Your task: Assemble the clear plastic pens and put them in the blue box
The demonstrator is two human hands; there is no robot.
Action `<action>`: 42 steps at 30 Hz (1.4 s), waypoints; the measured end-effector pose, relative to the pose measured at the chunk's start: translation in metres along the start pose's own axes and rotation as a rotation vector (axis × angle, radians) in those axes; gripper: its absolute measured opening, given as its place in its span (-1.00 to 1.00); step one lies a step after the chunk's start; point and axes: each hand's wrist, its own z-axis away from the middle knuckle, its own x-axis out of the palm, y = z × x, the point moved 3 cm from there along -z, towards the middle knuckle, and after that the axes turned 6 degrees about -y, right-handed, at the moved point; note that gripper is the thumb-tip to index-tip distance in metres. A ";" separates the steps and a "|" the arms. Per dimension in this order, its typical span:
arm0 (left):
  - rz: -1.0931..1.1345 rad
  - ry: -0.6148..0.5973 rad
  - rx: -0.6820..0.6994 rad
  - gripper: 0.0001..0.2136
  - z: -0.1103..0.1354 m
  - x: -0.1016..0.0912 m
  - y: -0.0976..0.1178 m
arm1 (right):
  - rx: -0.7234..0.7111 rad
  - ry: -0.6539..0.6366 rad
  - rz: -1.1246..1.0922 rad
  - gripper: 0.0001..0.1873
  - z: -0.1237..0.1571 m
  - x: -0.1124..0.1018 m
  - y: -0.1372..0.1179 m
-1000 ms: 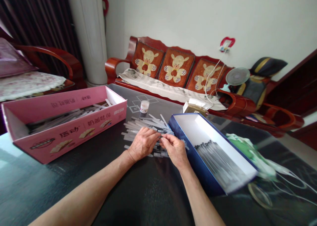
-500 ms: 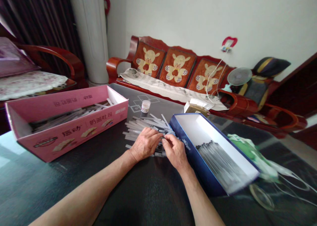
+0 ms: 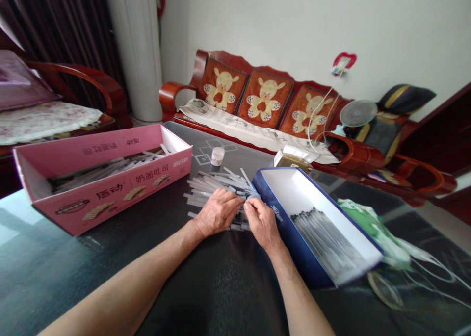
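Left hand [image 3: 216, 212] and right hand [image 3: 262, 223] meet on thin plastic strips [image 3: 209, 188], pink carton [image 3: 106, 191] left, blue-edged cardboard box [image 3: 290, 238] right!

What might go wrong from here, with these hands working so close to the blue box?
The right hand works just beside the wall of the blue-edged box, so a bump might disturb the aligned strips inside. The loose pile of plastic strips lies unordered by the left hand, so some strips might slide away or get crossed.
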 end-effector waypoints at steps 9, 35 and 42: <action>-0.008 -0.008 -0.012 -0.76 0.000 0.000 0.000 | 0.100 -0.001 -0.056 -0.61 0.001 0.003 0.004; 0.019 -0.040 0.000 -0.74 0.000 0.001 0.001 | 0.131 -0.025 0.001 -0.51 0.000 0.002 0.002; 0.012 -0.034 0.008 -0.76 0.001 0.001 0.001 | 0.264 -0.057 -0.195 -0.49 0.000 0.009 0.006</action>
